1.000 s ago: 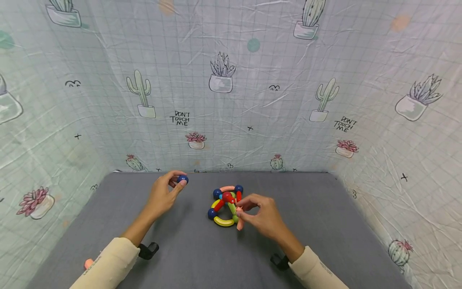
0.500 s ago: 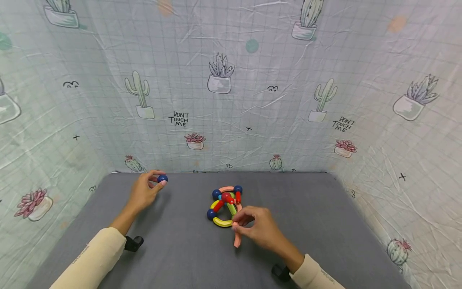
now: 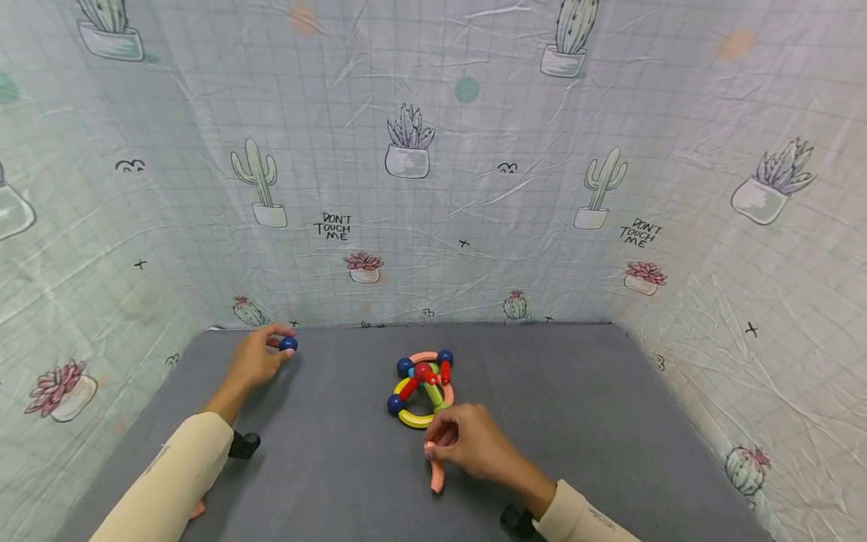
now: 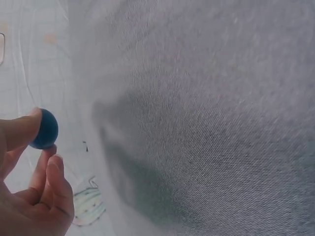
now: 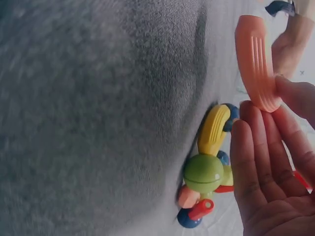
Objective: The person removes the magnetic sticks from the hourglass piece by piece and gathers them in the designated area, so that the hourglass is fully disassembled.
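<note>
two pcs, one per hand: l. hand (image 3: 254, 361) pinches blue ball (image 3: 289, 344), r. hand (image 3: 474, 443) pinches curved pink rod (image 3: 437, 477) by one end
rod's just nearside of build (image 3: 432, 393), ball well left; prob. best w/ light grip, free tip clear. backdrop (image 3: 467, 199): "don't touch me" x2; sleeve print (image 3: 157, 459) illegible.
</note>
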### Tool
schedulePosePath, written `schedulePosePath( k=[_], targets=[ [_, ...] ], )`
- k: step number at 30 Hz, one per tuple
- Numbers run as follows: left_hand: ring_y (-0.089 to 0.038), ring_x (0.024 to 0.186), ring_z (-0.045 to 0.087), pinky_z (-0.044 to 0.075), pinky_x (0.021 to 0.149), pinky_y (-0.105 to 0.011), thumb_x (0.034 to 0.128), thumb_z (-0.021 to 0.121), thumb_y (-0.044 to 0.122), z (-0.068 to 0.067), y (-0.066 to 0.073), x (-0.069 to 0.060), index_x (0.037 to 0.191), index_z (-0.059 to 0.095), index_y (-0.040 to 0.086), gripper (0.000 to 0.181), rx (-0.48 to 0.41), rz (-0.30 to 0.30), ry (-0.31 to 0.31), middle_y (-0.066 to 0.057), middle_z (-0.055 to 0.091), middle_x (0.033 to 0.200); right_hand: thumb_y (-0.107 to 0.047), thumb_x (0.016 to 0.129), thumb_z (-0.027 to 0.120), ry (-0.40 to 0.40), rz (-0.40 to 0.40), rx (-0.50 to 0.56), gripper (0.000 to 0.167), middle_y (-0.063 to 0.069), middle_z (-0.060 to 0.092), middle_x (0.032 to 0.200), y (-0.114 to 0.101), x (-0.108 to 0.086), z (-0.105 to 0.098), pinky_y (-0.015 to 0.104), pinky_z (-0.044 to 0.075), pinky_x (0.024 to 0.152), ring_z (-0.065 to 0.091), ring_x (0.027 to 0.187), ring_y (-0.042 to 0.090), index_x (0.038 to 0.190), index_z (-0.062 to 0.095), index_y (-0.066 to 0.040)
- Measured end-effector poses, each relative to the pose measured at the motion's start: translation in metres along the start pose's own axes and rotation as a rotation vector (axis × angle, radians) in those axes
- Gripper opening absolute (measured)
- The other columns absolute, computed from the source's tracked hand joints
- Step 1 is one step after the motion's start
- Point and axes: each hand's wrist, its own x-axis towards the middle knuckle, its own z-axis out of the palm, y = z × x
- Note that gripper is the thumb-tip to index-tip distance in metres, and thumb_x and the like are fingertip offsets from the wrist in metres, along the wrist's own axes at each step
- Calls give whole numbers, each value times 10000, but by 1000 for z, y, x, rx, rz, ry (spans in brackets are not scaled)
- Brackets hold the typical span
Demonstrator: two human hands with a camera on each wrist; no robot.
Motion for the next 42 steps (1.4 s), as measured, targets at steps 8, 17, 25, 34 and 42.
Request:
schedulePosePath(
  k=[8, 17, 25, 34, 42],
  targets=[
    [-539, 1213, 598, 452, 1003, -660, 991, 736, 123, 0, -7, 13, 1313, 698, 78, 327, 82, -50, -87, -321, 672, 1312, -100, 852, 899, -25, 42, -17, 121, -75, 764, 809, 2, 3, 6, 195, 583, 641, 728, 697, 40, 888, 784, -111],
    [-536, 1223, 601, 442, 1044, -666, 946, 768, 79, -1, -17, 18, 1285, 712, 39, 346, 107, -74, -124, -332, 671, 1301, -108, 836, 912, -62, 51, -79, 144, -114, 749, 766, 8, 5, 12, 189, 564, 623, 694, 667, -5, 881, 777, -133],
    [-526, 1145, 637, 468, 982, -637, 909, 777, 41, -1, -19, 15, 1229, 728, 7, 325, 112, -40, -124, -316, 719, 1197, -126, 851, 904, -53, 58, -75, 131, -113, 748, 775, 12, 5, 12, 190, 565, 627, 691, 675, -6, 890, 779, -130],
    [-537, 1179, 620, 455, 1014, -656, 911, 772, 35, 1, -20, 15, 1245, 722, 14, 339, 101, -52, -131, -323, 702, 1237, -95, 854, 895, 93, 8, -76, 144, -61, 757, 852, 13, 6, -9, 202, 578, 666, 701, 737, 50, 951, 789, -80],
    [-574, 1210, 573, 411, 1036, -666, 904, 799, 121, -3, -15, 11, 1282, 718, 74, 389, 181, 51, -29, -315, 708, 1258, -127, 850, 907, 268, -44, -109, 263, 28, 784, 1013, 7, 17, -32, 339, 624, 811, 742, 876, 156, 1073, 768, -127]
  ],
)
